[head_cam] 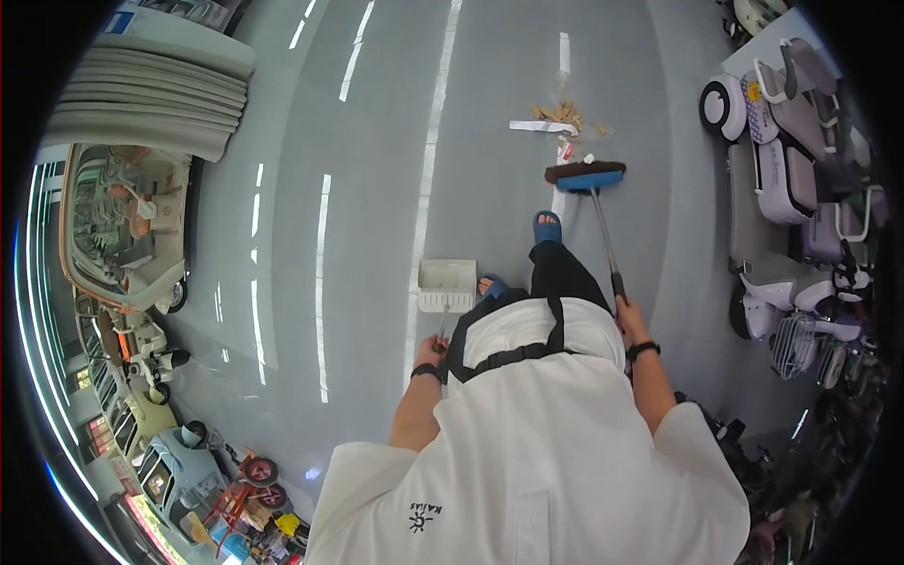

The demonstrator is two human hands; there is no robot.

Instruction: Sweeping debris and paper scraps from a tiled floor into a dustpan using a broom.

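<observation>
My left hand (432,350) grips the handle of a long-handled white dustpan (446,300), which hangs or rests beside my left foot; I cannot tell if it touches the floor. In my right hand (631,319) is the dark grip of a broom, its metal shaft (604,229) running forward. The blue broom head (590,181) with dark brown bristles lies at the floor ahead of my right foot. Just beyond the bristles sit a small white crumpled scrap (589,159) and a red-and-white wrapper (566,150). Farther on are a white strip (540,126) and a heap of brown scraps (561,113).
Grey glossy floor (374,233) with light reflections runs ahead. Electric scooters (777,162) line the right side. On the left stand a small vehicle with a windshield (127,226), a light blue vehicle (183,459) and a red hand cart (236,494). My feet wear blue slippers (546,227).
</observation>
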